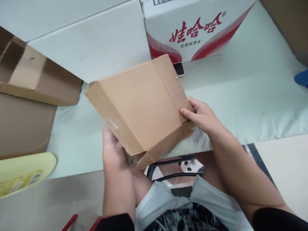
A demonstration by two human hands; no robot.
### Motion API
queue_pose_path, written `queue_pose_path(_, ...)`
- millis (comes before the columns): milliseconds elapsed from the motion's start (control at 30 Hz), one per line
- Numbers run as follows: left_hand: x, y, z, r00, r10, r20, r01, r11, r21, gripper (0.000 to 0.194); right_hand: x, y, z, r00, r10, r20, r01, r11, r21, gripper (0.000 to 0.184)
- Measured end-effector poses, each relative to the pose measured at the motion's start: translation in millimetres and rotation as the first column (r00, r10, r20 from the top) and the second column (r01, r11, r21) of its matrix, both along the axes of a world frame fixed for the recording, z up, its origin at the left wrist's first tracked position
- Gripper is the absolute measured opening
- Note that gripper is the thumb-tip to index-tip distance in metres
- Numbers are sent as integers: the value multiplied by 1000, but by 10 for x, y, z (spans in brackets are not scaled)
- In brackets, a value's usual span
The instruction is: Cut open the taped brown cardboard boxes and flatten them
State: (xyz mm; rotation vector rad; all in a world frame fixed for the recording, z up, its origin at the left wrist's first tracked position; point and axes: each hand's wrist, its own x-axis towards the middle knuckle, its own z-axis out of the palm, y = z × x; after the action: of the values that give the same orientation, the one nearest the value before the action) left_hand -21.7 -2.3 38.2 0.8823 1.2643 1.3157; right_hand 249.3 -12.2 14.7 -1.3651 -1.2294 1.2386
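Note:
Between my hands, tilted above the cloth-covered surface, is a brown cardboard box (141,99), partly flattened, with its side flaps folded outward and creased. My left hand (112,138) grips its lower left flap from beneath; most of those fingers are hidden behind the cardboard. At the right edge, my right hand (198,114) pinches the box with the thumb on top and the other fingers behind. A torn flap (166,144) hangs along the edge nearest me. Just past the far right corner, a phone-like device (179,69) with a dark screen is partly covered by the cardboard.
A white carton with red lettering (190,35) stands at the back beside a plain white box (96,41). Stacked brown cartons (24,122) are at left, near a yellow object (26,171). Below lies a panda-print bag (178,170). A blue object (302,78) shows at right.

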Motion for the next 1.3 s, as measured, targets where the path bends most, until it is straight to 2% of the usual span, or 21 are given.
queue_pose_path(67,-54,123,-27,980,1,199,34,984,-172,41,-17,14,-18,991,-33,133,39,998,-40,39)
queue_pose_path(100,-76,171,-31,971,38,235,1,987,-162,40,-22,18,-26,975,-63,211,72,997,-33,38)
queue_pose_path(200,-109,220,-21,959,56,278,-56,998,-8,53,-16,20,-36,923,-129,363,120,992,46,38)
queue_pose_path(267,-116,193,-9,962,10,274,-26,998,55,62,-10,11,-37,932,-96,350,83,995,52,39)
queue_pose_path(333,-123,163,-1,969,-7,248,-13,997,80,57,-15,-3,-44,969,-35,246,34,999,8,43)
queue_pose_path(400,-136,156,-2,980,32,197,-48,996,76,50,-33,-14,-62,991,-44,129,46,999,-17,52)
queue_pose_path(467,-151,166,-9,989,80,124,-84,996,34,53,-56,-14,-81,993,-87,85,88,996,-11,63)
queue_pose_path(533,-161,173,-14,995,74,65,-74,997,-5,61,-74,-5,-88,987,-109,118,112,994,-18,66)
queue_pose_path(633,-169,161,-4,999,32,37,-32,999,-4,65,-77,7,-54,961,-141,239,158,986,-51,58)
queue_pose_path(700,-172,155,6,997,61,53,-62,998,22,62,-61,6,-13,887,-175,427,221,973,-62,47)
queue_pose_path(767,-177,172,7,986,146,85,-149,988,35,58,-34,0,17,744,-161,648,274,959,-76,40)
queue_pose_path(833,-187,215,-5,963,240,123,-247,968,52,54,-6,-5,20,599,-71,798,282,951,-127,39)
queue_pose_path(900,-202,271,-26,942,298,157,-313,946,83,49,17,-7,-1,519,62,852,239,947,-215,38)
queue_pose_path(1000,-232,337,-57,930,322,176,-345,932,117,37,33,-4,-34,499,191,845,174,933,-313,36)
queue_pose_path(1167,-254,363,-70,913,366,182,-380,924,48,30,17,-15,32,494,180,850,191,932,-308,37)
queue_pose_path(1300,-216,360,-50,890,406,209,-413,911,-13,29,-44,-53,122,421,361,832,73,901,-428,37)
